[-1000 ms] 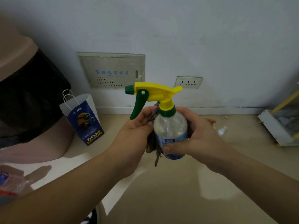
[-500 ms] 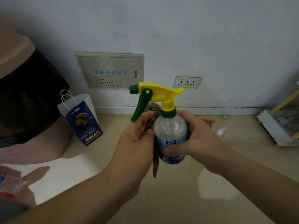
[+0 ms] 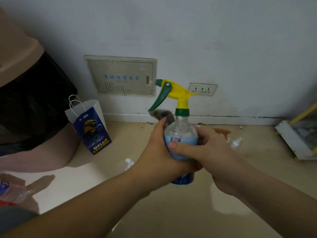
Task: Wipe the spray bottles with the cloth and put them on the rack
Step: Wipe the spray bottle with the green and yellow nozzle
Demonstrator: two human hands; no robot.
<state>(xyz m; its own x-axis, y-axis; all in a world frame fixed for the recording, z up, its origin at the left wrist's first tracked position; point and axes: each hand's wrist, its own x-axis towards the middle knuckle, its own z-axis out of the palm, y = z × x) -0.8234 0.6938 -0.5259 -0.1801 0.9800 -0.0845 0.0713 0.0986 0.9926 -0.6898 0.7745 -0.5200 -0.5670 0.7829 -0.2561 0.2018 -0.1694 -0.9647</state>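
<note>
A clear spray bottle [image 3: 178, 130] with a blue label, a yellow head and a green trigger stands upright in mid-air at the centre of the view. My right hand [image 3: 200, 150] grips its body from the right, thumb across the label. My left hand [image 3: 157, 152] presses a grey cloth [image 3: 163, 115] against the bottle's left side; a tuft of cloth sticks out above my fingers, under the trigger. A second clear spray bottle [image 3: 235, 143] with a brown head lies on the floor behind my right hand. A white rack [image 3: 291, 140] with a yellow post stands at the right edge.
A blue and white paper bag [image 3: 91, 126] stands on the floor at the left, next to a large bin with a black liner [image 3: 32, 103]. The wall holds a metal panel [image 3: 121, 76] and a socket [image 3: 202, 89]. A plastic packet [image 3: 12, 191] lies at the lower left.
My left hand has slid down from the bottle's neck to its body, bunching the cloth against the side. The hanging cloth tail no longer shows. The bottle shifted slightly right.
</note>
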